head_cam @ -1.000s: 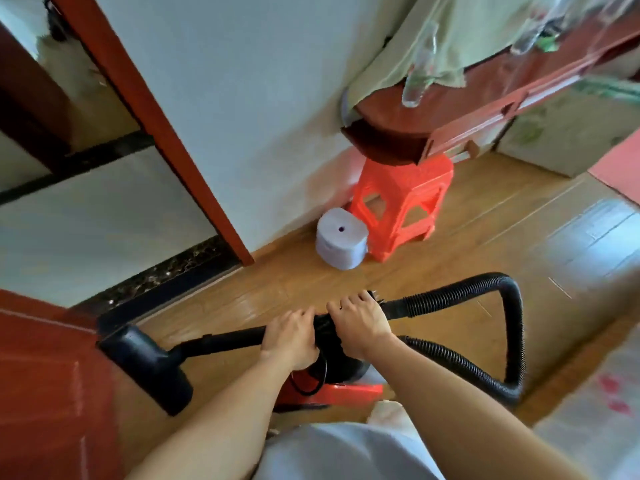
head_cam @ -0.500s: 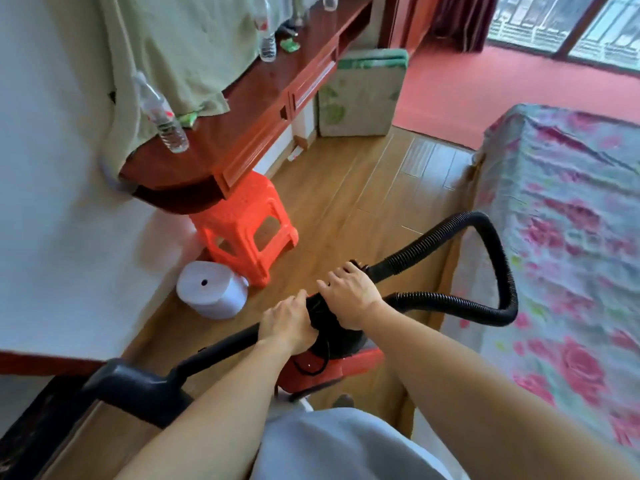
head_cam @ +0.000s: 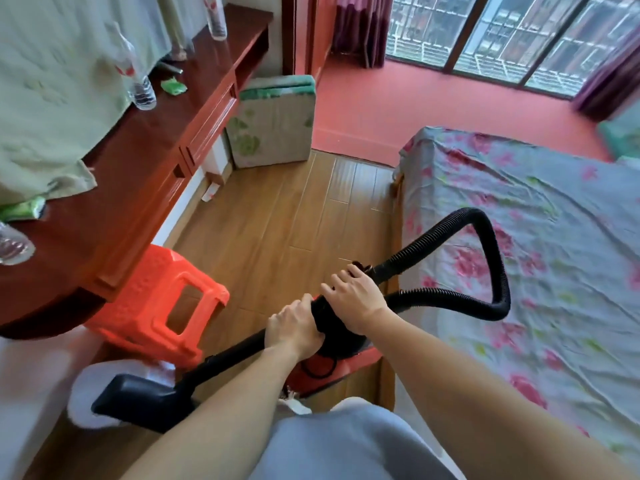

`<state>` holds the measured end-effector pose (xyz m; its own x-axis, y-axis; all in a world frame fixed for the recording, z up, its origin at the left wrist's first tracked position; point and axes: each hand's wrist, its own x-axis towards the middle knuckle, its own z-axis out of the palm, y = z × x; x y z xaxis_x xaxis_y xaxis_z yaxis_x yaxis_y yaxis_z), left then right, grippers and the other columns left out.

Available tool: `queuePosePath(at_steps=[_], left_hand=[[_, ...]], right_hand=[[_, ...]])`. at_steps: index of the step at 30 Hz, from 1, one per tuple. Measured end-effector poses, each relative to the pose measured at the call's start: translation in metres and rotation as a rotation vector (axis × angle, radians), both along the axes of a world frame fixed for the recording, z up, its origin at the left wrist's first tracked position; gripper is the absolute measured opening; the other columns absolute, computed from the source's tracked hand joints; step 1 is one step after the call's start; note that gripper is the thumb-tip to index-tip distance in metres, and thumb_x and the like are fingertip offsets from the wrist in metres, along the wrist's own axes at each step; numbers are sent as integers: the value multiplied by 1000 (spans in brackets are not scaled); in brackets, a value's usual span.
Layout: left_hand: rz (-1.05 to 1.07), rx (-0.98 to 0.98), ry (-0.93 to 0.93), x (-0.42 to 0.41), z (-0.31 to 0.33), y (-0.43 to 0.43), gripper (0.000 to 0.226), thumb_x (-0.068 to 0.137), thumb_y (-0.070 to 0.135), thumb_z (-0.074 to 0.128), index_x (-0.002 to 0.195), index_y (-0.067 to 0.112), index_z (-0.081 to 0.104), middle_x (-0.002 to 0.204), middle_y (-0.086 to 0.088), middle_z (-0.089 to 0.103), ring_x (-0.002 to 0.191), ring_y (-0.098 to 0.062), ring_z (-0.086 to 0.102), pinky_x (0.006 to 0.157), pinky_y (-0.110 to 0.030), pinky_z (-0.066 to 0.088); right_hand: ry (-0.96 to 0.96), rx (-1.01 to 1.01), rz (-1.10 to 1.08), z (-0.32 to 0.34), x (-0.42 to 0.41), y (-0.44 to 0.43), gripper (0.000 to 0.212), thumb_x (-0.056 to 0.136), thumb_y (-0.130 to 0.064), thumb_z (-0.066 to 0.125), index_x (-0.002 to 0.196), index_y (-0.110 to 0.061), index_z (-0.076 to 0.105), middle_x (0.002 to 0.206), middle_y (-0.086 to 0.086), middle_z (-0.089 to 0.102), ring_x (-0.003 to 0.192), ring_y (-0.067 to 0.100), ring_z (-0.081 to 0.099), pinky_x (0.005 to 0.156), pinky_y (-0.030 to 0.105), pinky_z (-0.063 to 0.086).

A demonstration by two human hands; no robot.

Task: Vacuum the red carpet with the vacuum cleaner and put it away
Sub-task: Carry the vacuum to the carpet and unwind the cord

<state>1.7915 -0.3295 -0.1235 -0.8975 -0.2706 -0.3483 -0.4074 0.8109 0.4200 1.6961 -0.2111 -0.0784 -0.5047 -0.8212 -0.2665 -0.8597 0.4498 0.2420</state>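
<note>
right hand (head_cam: 356, 301) is clamped over the top of the black-and-red canister vacuum cleaner (head_cam: 329, 344), fingers curled round where the black ribbed plastic hose (head_cam: 491, 271) plugs in. left hand (head_cam: 294, 327), just at its 8 o'clock, is fisted tight round the black rigid wand (head_cam: 228, 355), which slants down to the flat black floor nozzle (head_cam: 142, 400) at 8 o'clock, hanging off the floor by the look of it. hose loops out to 2 o'clock over the flowered grey bedsheet (head_cam: 554, 237).

what changed: w/in the last sec the view swung from the doorway and wall round to the room. orange plastic stool (head_cam: 152, 306) and white roll (head_cam: 86, 400), prev. ahead, now sit at 9 o'clock. grips on the vac are the same as before.

red carpet (head_cam: 398, 105) now shows at 12 o'clock, well apart, past the wood plank floor (head_cam: 277, 220), btwn the red-brown wooden desk (head_cam: 121, 168) and bed. prob. means carrying the vac in; no vacuuming begun yet.
</note>
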Motion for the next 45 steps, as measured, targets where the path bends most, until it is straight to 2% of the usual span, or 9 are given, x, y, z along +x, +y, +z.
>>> queuePosePath(at_steps=[9,16,19,21,26,32,38,40,45], left_hand=[[-115,-35,15,-141,-1,-8,25,80,39,53,102,30,45,100,7,64,98,-22,65,83,-41,51],[-118,-67,-78,-262,-15,-4,29,78,36,56,104,33,43,99,10,63,98,-20,65,80,-39,50],[-122,-104,-77,-327,-5,1,29,76,32,58,100,32,43,96,8,64,95,-22,66,76,-38,51],[-138,-128,-50,-372,7,9,29,76,31,58,100,32,44,94,8,63,93,-21,66,76,-38,51],[-169,-159,14,-483,32,12,36,76,31,63,106,30,44,98,6,62,95,-22,65,80,-39,51],[-163,-139,21,-587,11,-4,36,76,31,65,104,28,42,98,6,61,97,-21,64,84,-38,50],[-200,-62,11,-700,-8,-46,33,78,32,60,106,28,42,100,5,62,98,-21,64,84,-38,50],[-216,-54,28,-743,-3,-58,31,79,32,59,105,28,43,100,5,62,97,-21,65,82,-37,51],[-252,-109,47,-836,7,-85,42,78,33,65,114,27,45,105,5,63,101,-22,64,84,-39,49]], right_hand=[[-29,-40,-147,-7,-124,7,23,90,-25,61,110,-15,56,112,10,63,107,31,60,108,45,34],[-42,-67,-97,-35,-253,9,26,90,-24,59,113,-13,56,113,12,62,109,31,58,112,45,29],[-97,-104,-124,-29,-313,20,27,83,-23,66,108,-14,57,106,10,64,102,30,60,109,44,32],[-66,-138,-128,-22,-356,28,27,82,-22,66,106,-14,57,104,9,64,100,30,61,106,44,34],[-12,-174,-175,-1,-463,34,32,86,-22,61,116,-15,56,109,9,62,106,31,58,108,44,31],[-3,-105,-163,-13,-571,14,31,90,-23,58,119,-14,54,113,10,61,110,32,57,111,46,29],[-70,-82,-180,-13,-680,-26,19,84,-20,61,102,-14,58,99,9,64,96,32,61,103,45,38],[-21,-75,-175,-10,-722,-39,19,80,-20,65,97,-15,59,93,9,65,91,32,62,100,44,41],[-51,-107,-258,-7,-805,-61,20,80,-17,65,99,-14,60,94,11,64,91,33,62,100,45,41]])
